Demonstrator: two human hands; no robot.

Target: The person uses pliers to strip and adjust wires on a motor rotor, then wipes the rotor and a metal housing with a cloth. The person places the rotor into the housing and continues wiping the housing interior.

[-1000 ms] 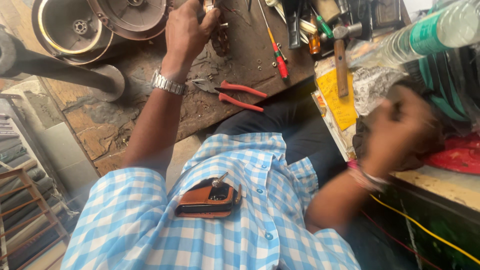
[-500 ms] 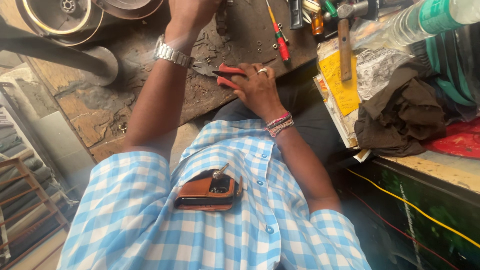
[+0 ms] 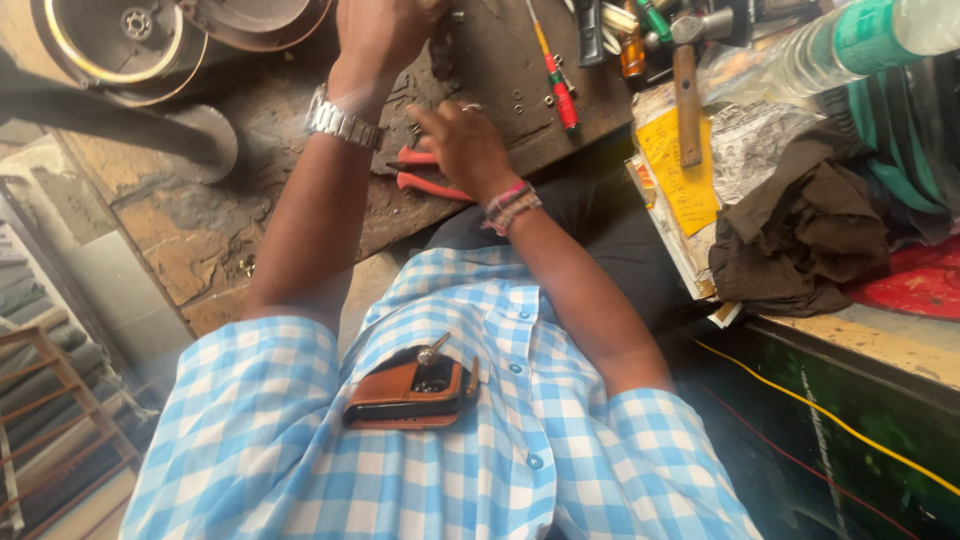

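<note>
Right hand (image 3: 462,143) resting open-fingered over red-handled pliers (image 3: 428,183) on the worktop (image 3: 300,130), handles poking out beneath its palm, left hand (image 3: 385,30) just above, closed on a small part, unclear what

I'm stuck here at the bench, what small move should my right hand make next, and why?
Probably close the right hand around the red-handled pliers and lift them: the hand already lies over the handles on the workbench, while the left hand is busy with a small part further up.

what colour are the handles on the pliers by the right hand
Red-orange. The pliers lie on the workbench under the right hand; the head view shows them.
</note>
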